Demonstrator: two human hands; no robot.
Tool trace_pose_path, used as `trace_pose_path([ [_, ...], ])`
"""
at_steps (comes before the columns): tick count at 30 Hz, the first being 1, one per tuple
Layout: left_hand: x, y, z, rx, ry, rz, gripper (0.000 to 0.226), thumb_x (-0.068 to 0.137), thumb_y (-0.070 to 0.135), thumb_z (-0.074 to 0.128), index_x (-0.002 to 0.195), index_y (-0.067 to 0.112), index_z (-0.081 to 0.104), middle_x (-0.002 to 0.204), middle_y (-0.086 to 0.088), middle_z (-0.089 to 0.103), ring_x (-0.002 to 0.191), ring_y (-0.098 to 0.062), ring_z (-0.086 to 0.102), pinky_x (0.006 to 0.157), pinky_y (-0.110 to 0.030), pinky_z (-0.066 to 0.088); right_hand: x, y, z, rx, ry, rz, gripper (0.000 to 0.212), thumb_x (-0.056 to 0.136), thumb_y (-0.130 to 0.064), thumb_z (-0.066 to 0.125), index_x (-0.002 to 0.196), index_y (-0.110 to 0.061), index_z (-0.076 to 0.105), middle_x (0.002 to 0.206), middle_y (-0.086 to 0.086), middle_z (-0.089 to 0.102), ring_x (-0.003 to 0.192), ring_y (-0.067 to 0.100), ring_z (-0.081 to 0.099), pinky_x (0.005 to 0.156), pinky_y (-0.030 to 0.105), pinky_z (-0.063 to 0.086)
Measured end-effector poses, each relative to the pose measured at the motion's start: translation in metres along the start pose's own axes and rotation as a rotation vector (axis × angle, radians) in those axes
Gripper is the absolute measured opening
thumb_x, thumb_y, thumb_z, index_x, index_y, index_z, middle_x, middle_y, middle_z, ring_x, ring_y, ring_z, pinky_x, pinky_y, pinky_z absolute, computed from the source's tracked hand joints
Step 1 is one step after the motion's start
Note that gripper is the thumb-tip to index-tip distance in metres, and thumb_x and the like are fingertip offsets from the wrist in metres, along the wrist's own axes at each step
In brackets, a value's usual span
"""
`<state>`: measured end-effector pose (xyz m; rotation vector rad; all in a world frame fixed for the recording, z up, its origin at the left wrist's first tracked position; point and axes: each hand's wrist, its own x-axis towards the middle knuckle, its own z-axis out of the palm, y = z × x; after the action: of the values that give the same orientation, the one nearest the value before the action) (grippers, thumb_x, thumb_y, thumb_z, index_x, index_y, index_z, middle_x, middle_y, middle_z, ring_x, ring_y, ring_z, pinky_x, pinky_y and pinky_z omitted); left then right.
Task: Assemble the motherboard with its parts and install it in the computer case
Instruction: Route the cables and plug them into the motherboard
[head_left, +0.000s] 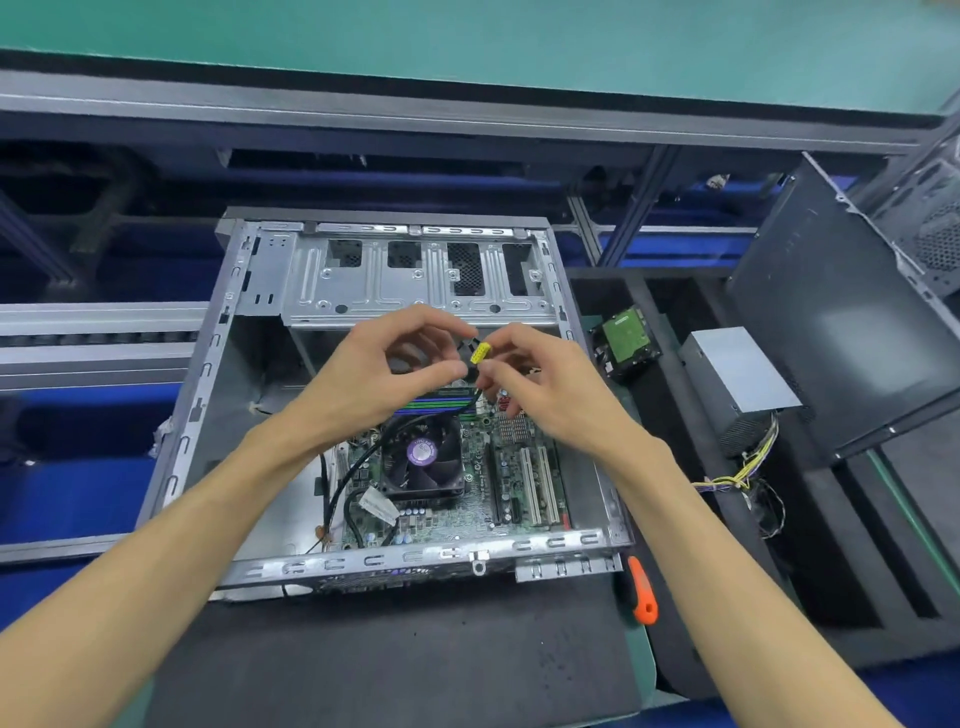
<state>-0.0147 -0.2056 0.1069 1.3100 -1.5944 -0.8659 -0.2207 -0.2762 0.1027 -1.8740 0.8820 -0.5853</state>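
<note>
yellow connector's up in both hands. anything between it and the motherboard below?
Nothing solid shows. The yellow connector is pinched between the left hand and right hand above the motherboard. Its own black cable trails down past the CPU fan. The target header is not identifiable, partly hidden by the hands.

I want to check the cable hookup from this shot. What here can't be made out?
- Head view: the board socket for the yellow plug, covered by the left hand and right hand.
- Print on the fan sticker: too small.
- Screwdriver tip: hidden behind the case corner.
- Spare case: cut off by the right edge.
</note>
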Motion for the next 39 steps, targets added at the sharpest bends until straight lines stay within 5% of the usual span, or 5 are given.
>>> trace_pose_path([
  [8, 0.014, 0.011, 0.007, -0.002, -0.049, 0.025, 0.022, 0.087, 0.026, 0.074, 0.107, 0.020, 0.072, 0.093, 0.008, 0.067, 0.084, -0.006, 0.062, 0.079, -0.025, 0.050, 0.002, -0.001, -0.003, 0.020, -0.018, -0.001, 0.014, 0.101, -0.010, 0.059, 0.103, -0.022, 0.066, 0.084, -0.005, 0.075, 0.075, 0.011, 0.072, 0.058, 0.027, 0.058],
  [19, 0.020, -0.003, -0.014, -0.244, 0.103, -0.094, 0.014, 0.092, 0.020, 0.071, 0.098, 0.013, 0.061, 0.105, -0.008, 0.075, 0.092, -0.020, 0.071, 0.082, -0.025, 0.055, 0.003, 0.011, -0.020, 0.082, 0.448, 0.070, 0.020, 0.100, -0.003, 0.052, 0.099, -0.014, 0.069, 0.078, 0.002, 0.068, 0.070, 0.009, 0.062, 0.055, 0.025, 0.052],
  [26, 0.022, -0.016, -0.022, -0.060, 0.129, -0.252, 0.022, 0.091, -0.010, 0.050, 0.089, 0.004, 0.067, 0.089, -0.011, 0.075, 0.078, -0.023, 0.073, 0.078, -0.032, 0.059, 0.005, -0.014, -0.006, -0.403, 0.021, 0.037, 0.020, 0.097, -0.017, 0.057, 0.102, -0.027, 0.074, 0.081, -0.007, 0.072, 0.073, 0.013, 0.065, 0.072, 0.038, 0.056],
  [32, 0.016, -0.015, -0.034, 0.101, -0.112, -0.342, 0.029, 0.084, -0.014, 0.054, 0.093, 0.009, 0.069, 0.089, -0.010, 0.075, 0.072, -0.016, 0.072, 0.070, -0.018, 0.055, 0.020, -0.033, 0.055, -0.666, -0.414, -0.152, 0.031, 0.093, -0.030, 0.066, 0.124, -0.031, 0.068, 0.124, -0.008, 0.064, 0.094, 0.012, 0.060, 0.084, 0.037, 0.050],
  [39, 0.007, -0.029, -0.046, 0.420, -0.403, -0.466, 0.029, 0.083, -0.006, 0.059, 0.088, 0.021, 0.070, 0.075, 0.010, 0.072, 0.064, 0.001, 0.063, 0.068, -0.020, 0.050, 0.033, -0.021, 0.077, -0.686, -0.481, -0.200, 0.017, 0.092, -0.033, 0.067, 0.107, -0.038, 0.075, 0.113, -0.012, 0.072, 0.105, 0.014, 0.065, 0.090, 0.040, 0.053],
])
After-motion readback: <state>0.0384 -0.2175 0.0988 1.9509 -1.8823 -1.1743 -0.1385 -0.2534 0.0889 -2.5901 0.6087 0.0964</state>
